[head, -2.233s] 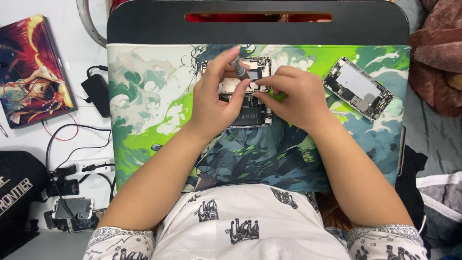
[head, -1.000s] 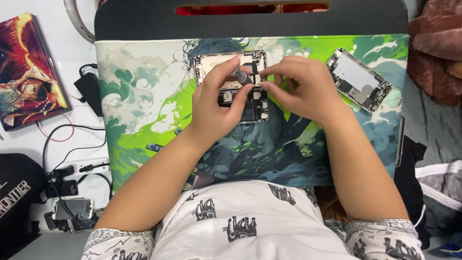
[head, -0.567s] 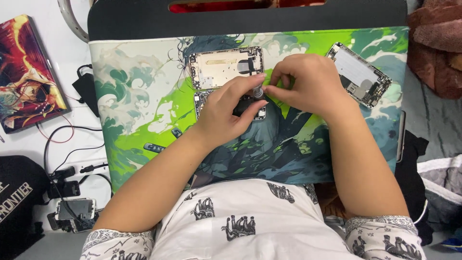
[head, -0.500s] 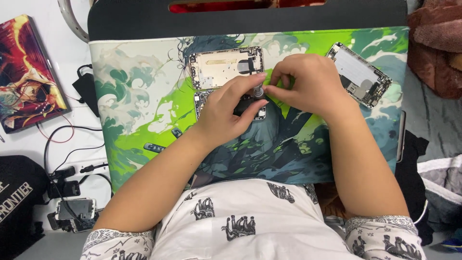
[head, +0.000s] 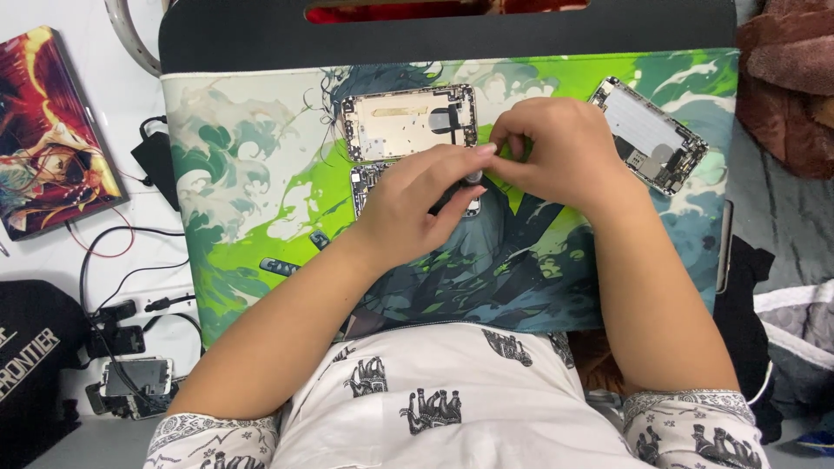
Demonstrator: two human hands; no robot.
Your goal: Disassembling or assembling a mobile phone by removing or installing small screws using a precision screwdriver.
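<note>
Green mat point(head: 243, 217), hands unmoved, view steady

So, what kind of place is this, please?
Probably a small phone repair bench, perhaps at home. Two opened phone shells lie on a printed work mat, both hands work on a phone part, and cables lie beside the mat.

Left hand point(head: 415, 201) and right hand point(head: 556, 152) meeting fingertip to fingertip over a small dark part, half hidden. Just above the pinch, an opened phone shell point(head: 408, 122); under the left hand, a second board point(head: 369, 178). Right of the pinch, another shell point(head: 650, 135). All on a green mat point(head: 252, 200).
</note>
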